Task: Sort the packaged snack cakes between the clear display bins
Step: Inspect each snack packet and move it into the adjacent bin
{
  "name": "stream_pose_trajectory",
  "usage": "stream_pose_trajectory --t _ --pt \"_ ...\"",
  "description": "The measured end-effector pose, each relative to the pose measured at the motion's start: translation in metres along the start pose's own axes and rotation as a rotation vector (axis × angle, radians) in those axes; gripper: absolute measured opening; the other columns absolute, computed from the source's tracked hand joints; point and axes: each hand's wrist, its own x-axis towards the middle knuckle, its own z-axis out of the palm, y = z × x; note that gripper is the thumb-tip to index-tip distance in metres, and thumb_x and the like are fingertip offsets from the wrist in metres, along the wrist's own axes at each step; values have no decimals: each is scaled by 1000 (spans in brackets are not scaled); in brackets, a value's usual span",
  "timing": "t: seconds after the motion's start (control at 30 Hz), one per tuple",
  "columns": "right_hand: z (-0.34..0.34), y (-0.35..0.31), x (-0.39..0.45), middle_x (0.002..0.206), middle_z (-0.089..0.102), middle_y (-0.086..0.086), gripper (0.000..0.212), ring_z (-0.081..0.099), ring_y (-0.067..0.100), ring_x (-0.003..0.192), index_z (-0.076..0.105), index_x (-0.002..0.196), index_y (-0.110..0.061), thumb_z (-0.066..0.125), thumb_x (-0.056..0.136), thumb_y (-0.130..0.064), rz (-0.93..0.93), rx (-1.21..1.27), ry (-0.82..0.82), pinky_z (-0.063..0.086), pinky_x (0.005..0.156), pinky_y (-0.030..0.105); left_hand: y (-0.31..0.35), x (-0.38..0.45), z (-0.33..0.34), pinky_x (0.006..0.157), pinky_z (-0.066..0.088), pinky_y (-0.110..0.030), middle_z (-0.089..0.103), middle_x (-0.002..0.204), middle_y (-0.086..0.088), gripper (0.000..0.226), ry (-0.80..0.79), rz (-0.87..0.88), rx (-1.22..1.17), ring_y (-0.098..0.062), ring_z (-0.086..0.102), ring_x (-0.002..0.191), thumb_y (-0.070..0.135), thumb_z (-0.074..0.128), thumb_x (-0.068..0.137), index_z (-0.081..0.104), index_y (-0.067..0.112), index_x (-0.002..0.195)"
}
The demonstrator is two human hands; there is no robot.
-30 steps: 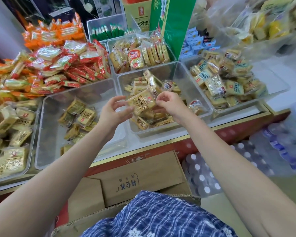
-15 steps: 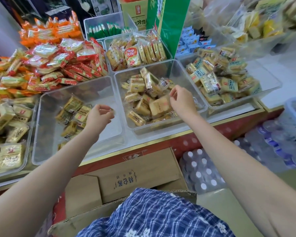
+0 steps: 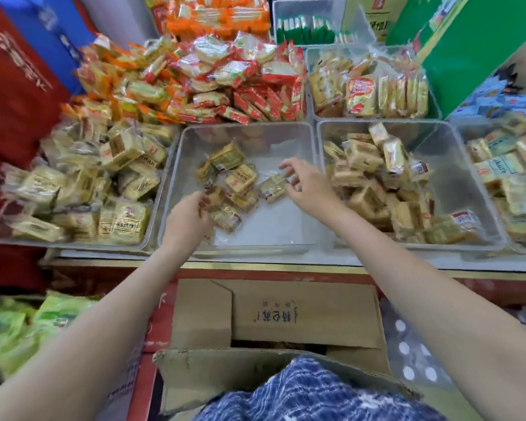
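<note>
Blue-and-white patterned garment [image 3: 313, 393], bare forearms

Middle clear display bin [image 3: 286, 138]: a loose cluster of snack cakes [image 3: 240, 177] in yellow-gold wrappers toward 9 o'clock, one lone cake [image 3: 272, 188] lying flat and tilted near centre. Right bin [image 3: 456, 147] at 3 o'clock, heaped with similar cakes; left bin [image 3: 152, 232] at 9 o'clock, likewise heaped.

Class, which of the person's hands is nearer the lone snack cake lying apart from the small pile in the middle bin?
Right. The right hand has fingertips at the cake; the left hand is across the pile, lower left of it.
</note>
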Motion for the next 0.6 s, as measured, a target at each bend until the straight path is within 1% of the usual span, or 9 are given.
stream_pose_trajectory --t 0.03,0.1,0.17,0.27,0.37,0.47,0.6 --pt "12 -2 10 104 50 6 31 50 18 84 54 120 -6 52 89 0 25 5 -45 39 76 22 -8 5 3 83 41 -33 62 110 -11 24 -7 8 25 -28 56 104 3 49 91 59 5 113" --pt "32 0 32 112 53 13 28 54 26 94 56 117 -6 58 89 -6 104 -22 -142 44 88 33 -23 14 11 82 41 -35 60 110 -14 25 -19 22 68 -31 55 104 5 47 92 58 3 115" --pt "50 5 53 120 55 16 34 54 29 108 56 119 -5 64 88 -15 194 -45 -214 42 93 35 -32 16 17 80 42 -36 60 106 -14 23 6 32 70 -31 54 101 6 47 92 58 3 112" --pt "76 7 84 127 55 13 55 52 29 117 49 128 -8 72 83 -29 291 -4 -220 44 96 41 -38 13 21 79 43 -36 60 100 -13 19 92 67 31 -28 54 96 4 47 91 59 2 105" --pt "102 8 107 139 46 13 81 43 31 127 34 140 -8 74 78 -42 338 -66 -219 38 103 40 -40 15 21 77 37 -28 57 104 -12 20 119 41 -22 -26 51 96 3 46 91 57 2 107" --pt "126 9 118 140 41 18 92 42 35 128 29 143 -7 78 73 -42 350 -128 -217 36 105 43 -42 16 23 74 28 -20 55 103 -12 22 119 46 -34 -25 49 96 1 45 89 57 2 107" --pt "132 8 112 140 38 17 86 40 37 127 29 143 -12 76 75 -36 324 -258 -173 33 106 43 -43 16 25 76 30 -21 56 105 -11 23 126 42 -64 -25 50 98 0 47 88 58 1 108"
